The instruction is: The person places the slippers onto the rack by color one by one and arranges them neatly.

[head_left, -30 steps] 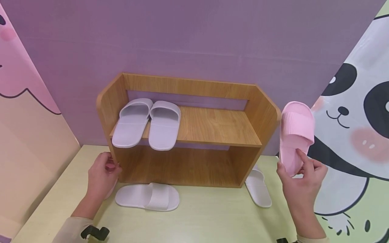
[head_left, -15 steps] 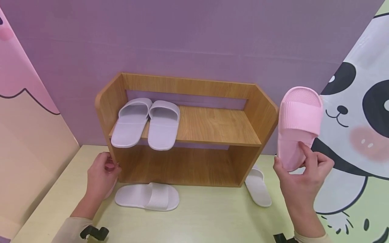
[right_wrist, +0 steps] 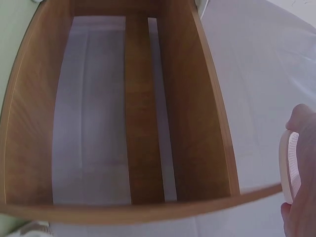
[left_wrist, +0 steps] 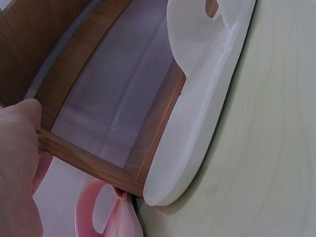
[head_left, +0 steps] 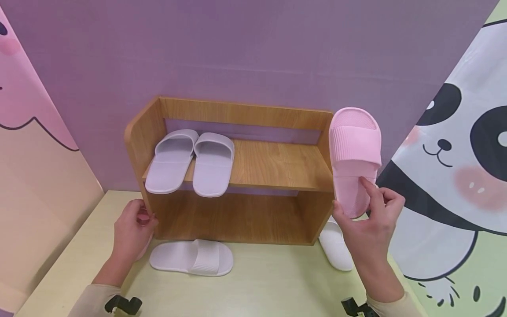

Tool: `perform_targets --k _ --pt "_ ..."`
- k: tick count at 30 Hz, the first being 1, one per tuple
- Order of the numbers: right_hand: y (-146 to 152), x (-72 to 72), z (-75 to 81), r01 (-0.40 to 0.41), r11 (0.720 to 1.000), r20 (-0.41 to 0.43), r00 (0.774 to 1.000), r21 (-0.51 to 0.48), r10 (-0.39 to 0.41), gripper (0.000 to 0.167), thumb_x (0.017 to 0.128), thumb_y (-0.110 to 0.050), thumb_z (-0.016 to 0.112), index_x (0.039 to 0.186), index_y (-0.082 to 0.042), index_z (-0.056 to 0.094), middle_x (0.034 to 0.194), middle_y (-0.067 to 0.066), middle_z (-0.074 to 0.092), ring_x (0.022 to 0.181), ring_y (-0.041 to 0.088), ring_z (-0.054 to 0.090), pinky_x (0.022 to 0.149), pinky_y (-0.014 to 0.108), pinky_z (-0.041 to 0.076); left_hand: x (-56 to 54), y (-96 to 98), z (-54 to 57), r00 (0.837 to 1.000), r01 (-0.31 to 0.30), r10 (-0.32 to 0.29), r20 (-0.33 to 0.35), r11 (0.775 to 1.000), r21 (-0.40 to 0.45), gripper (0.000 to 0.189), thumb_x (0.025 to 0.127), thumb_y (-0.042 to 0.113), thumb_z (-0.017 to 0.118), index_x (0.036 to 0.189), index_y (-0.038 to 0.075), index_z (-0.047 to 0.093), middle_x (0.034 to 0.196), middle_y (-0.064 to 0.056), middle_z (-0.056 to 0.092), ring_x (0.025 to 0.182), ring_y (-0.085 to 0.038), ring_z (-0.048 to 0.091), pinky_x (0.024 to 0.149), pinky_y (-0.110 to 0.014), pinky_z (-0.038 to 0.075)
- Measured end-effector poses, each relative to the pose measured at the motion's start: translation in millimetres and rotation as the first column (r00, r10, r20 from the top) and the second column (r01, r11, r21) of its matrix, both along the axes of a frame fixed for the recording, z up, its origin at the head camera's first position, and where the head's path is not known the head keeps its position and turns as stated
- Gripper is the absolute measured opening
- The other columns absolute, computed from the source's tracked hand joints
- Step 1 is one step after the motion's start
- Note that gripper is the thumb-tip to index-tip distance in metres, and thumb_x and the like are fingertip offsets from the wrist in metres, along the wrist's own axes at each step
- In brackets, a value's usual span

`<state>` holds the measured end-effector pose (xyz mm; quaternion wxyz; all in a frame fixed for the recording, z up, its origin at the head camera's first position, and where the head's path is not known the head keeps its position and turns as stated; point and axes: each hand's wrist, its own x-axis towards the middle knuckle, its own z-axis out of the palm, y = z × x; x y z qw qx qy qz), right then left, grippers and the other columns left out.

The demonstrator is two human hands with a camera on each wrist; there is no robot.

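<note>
My right hand (head_left: 370,224) pinches a pink slipper (head_left: 355,143) by its heel end, toe up, in front of the right end of a wooden shoe rack (head_left: 281,165). Only the slipper's edge shows in the right wrist view. With my left hand (head_left: 132,231) I grip the front edge of the rack's left side panel (left_wrist: 89,160), thumb and fingers on either side. A second pink slipper (left_wrist: 111,212) stands beside that panel, mostly hidden behind the left hand in the head view. Two pale lilac slippers (head_left: 170,169) lie side by side on the upper shelf, heels toward me.
One white slipper (head_left: 191,258) lies crosswise on the table (head_left: 253,288) before the rack. Another white slipper (head_left: 334,244) lies by the rack's right side, partly behind my right hand. A purple backdrop (head_left: 253,48) rises behind, with cartoon panels on both sides.
The right hand has first raised the pink slipper, then carried it left until it overlaps the rack's right side panel. My left hand and the rack stay put.
</note>
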<state>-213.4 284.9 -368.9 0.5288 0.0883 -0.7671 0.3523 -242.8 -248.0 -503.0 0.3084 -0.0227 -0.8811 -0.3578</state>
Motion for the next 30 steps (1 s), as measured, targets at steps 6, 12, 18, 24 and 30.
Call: perform_targets --k 6,12,18,24,30 --pt "-16.6 -5.6 -0.9 -0.038 0.999 0.021 0.999 0.005 0.038 0.071 0.074 -0.013 0.093 0.143 -0.012 0.074 0.126 0.018 0.047 0.124 0.010 0.041 0.087 0.018 0.042 0.7 0.3 0.1 1.000 0.002 -0.002 0.003 1.000 0.000 0.040 0.092 -0.002 0.081 0.126 0.003 0.062 0.111 -0.011 0.066 0.098 -0.032 0.072 0.080 -0.016 0.052" --pt "-32.9 -8.3 4.2 -0.052 0.998 0.114 0.992 0.036 0.047 0.070 0.080 -0.015 0.094 0.146 -0.015 0.071 0.129 0.026 0.046 0.125 0.017 0.042 0.091 0.028 0.046 0.3 0.2 -0.7 1.000 0.008 -0.008 -0.008 1.000 -0.003 0.039 0.091 -0.002 0.081 0.125 0.003 0.062 0.111 -0.011 0.066 0.097 -0.031 0.072 0.079 -0.017 0.053" --pt "-49.0 -13.8 10.8 -0.056 0.998 0.254 0.966 0.020 0.049 0.069 0.084 -0.019 0.093 0.149 -0.018 0.069 0.133 0.022 0.045 0.129 0.025 0.043 0.093 0.050 0.050 1.5 1.1 0.1 1.000 0.010 -0.010 -0.011 1.000 -0.003 0.041 0.091 -0.003 0.082 0.125 0.003 0.062 0.111 -0.011 0.066 0.097 -0.032 0.073 0.079 -0.013 0.050" --pt "-60.5 -22.0 14.2 -0.029 0.998 0.327 0.945 0.051 0.011 0.066 0.084 -0.022 0.093 0.145 -0.013 0.069 0.130 0.022 0.046 0.126 0.032 0.043 0.092 0.053 0.049 2.0 1.8 2.7 1.000 0.007 -0.007 -0.003 1.000 -0.002 0.041 0.091 -0.002 0.082 0.126 0.003 0.062 0.111 -0.011 0.066 0.098 -0.032 0.072 0.080 -0.026 0.060" --pt "-68.2 -31.2 18.4 -0.019 0.996 0.385 0.923 0.088 -0.017 0.061 0.084 -0.026 0.091 0.139 -0.008 0.071 0.124 0.024 0.047 0.119 0.038 0.045 0.088 0.049 0.041 1.5 1.2 3.0 1.000 0.002 -0.002 -0.002 1.000 -0.006 0.040 0.091 -0.002 0.081 0.125 0.005 0.061 0.111 -0.011 0.067 0.097 -0.032 0.073 0.079 -0.028 0.060"
